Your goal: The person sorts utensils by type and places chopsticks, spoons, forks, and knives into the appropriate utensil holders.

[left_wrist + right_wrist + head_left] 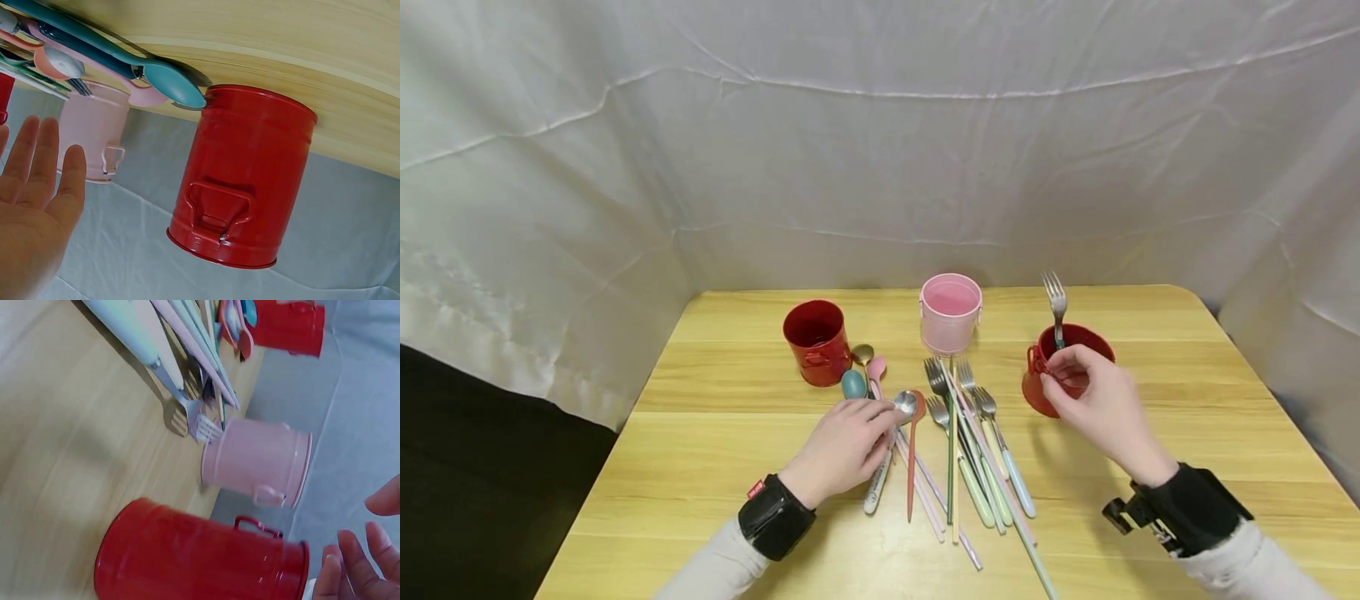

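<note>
My left hand (844, 446) reaches over the spoons, its fingers stretched out in the left wrist view. Close to its fingertips lie a silver spoon (906, 403) and an orange-red spoon (917, 406); a teal spoon (853, 384), a pink spoon (877, 367) and a gold-coloured spoon (862, 353) lie beyond. My right hand (1097, 398) is at the near rim of the right red bucket (1039, 392), thumb and fingers apart with nothing between them. A fork (1056, 298) stands in that bucket, tines up, the lower part of its handle hidden.
Several forks (987, 407) with pastel handles and several long chopsticks (953, 467) lie across the middle of the wooden table (700, 467). A pink bucket (950, 327) stands at the back, another red bucket (820, 354) to its left. Pale cloth (880, 167) hangs behind.
</note>
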Motion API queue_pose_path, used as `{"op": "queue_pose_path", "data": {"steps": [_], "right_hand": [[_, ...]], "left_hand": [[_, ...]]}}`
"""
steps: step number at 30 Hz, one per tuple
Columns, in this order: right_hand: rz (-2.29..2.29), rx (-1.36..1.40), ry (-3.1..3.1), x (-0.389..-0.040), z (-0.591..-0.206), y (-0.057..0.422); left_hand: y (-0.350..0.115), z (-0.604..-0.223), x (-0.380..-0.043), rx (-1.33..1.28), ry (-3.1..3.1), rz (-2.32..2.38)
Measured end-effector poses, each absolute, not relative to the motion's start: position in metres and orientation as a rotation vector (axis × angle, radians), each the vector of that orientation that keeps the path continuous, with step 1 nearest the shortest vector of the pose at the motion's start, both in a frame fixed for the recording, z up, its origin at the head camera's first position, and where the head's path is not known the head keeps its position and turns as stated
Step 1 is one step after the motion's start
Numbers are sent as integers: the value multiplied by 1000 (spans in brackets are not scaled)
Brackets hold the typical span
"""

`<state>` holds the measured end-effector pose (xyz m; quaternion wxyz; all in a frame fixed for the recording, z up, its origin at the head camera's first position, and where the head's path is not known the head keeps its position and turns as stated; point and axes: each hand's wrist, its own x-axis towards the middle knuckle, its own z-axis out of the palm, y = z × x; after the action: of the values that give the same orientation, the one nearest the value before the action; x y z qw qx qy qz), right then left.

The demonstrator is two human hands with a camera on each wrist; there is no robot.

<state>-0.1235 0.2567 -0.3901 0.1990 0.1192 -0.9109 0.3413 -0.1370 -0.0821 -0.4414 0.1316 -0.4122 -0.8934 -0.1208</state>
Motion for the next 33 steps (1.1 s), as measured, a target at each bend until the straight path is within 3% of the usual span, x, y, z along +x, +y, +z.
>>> {"op": "queue_pose_path", "data": {"steps": [14, 33], "right_hand": [[1047, 394, -2967, -110, -424, 230], [718, 340, -3214, -110, -449, 217]], "left_hand": [[-92, -448, -124, -1163, -2710, -262], [-93, -460, -104, -1172, -2694, -325]]}}
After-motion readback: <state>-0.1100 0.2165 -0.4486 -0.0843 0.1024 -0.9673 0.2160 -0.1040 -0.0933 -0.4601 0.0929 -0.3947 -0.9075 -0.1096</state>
